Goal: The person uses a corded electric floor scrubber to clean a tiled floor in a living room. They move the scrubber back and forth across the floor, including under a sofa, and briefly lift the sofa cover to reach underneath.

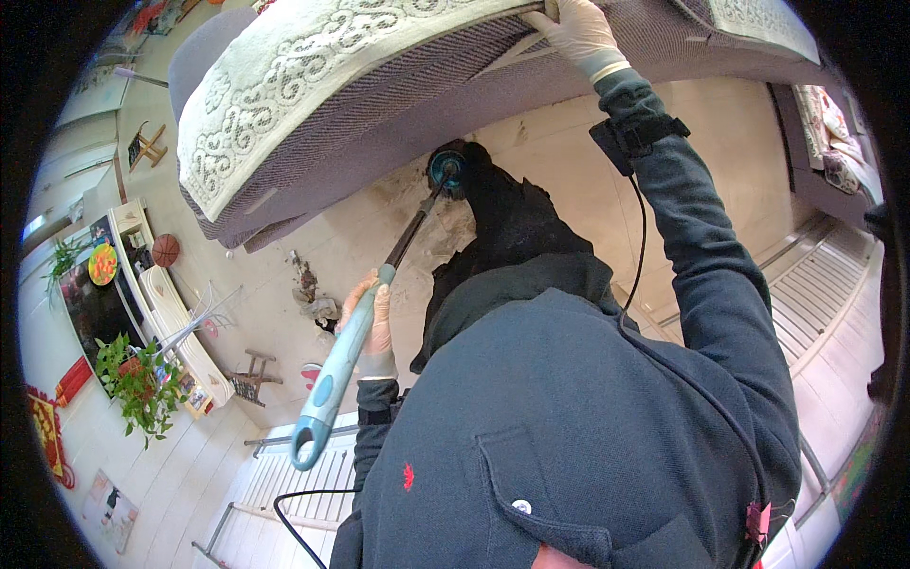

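My left hand (370,313), in a pale glove, is closed around the light-blue handle of a mop (341,363). The mop's dark shaft slants up to a round blue head (448,168) on the floor, against the lower edge of a grey-brown sofa (426,121). The mop's pad is mostly hidden. My right hand (579,35), also gloved, grips the edge of the sofa's seat cushion near the top of the view; its fingertips are partly cut off. A white patterned cover (284,85) lies over the cushion. My black-clad leg is right beside the mop head.
Wet-looking smears mark the tiled floor (426,235) around the mop. A heap of debris (313,299) lies left of it. Farther left are a basketball (166,250), small folding stools (252,380), a white cabinet (181,313) and a potted plant (138,384). A cable runs along my right arm.
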### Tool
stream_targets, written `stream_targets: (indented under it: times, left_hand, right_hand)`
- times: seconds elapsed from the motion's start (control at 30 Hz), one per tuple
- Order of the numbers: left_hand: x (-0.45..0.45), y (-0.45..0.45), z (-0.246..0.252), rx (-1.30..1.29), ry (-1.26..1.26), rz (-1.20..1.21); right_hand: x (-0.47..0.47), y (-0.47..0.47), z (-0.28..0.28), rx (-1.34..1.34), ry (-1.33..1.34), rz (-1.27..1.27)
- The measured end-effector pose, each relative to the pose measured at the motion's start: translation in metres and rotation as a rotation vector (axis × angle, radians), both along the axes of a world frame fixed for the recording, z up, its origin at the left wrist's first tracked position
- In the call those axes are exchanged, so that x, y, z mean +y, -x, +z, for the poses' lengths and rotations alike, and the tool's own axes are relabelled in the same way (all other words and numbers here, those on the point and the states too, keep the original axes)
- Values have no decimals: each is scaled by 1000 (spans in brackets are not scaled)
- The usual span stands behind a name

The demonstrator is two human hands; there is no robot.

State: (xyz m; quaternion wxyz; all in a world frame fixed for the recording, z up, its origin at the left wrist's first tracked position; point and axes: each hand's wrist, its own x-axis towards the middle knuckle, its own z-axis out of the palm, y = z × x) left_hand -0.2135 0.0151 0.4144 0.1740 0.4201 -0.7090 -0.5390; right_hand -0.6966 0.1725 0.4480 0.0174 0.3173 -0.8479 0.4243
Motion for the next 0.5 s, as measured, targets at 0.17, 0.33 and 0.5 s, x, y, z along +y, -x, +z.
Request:
stream_targets:
  times: [0.17,0.33,0.5]
  left_hand:
    - [11,3,-3,21,-61,-73]
    - [19,-22,10,8,-20,-84]
    - [16,-17,13,-114,-178,85]
  right_hand:
    - [0,0,1,70,-42,-5]
    - [0,-1,2,26,-45,18]
    - [-1,0,2,44,-17,4]
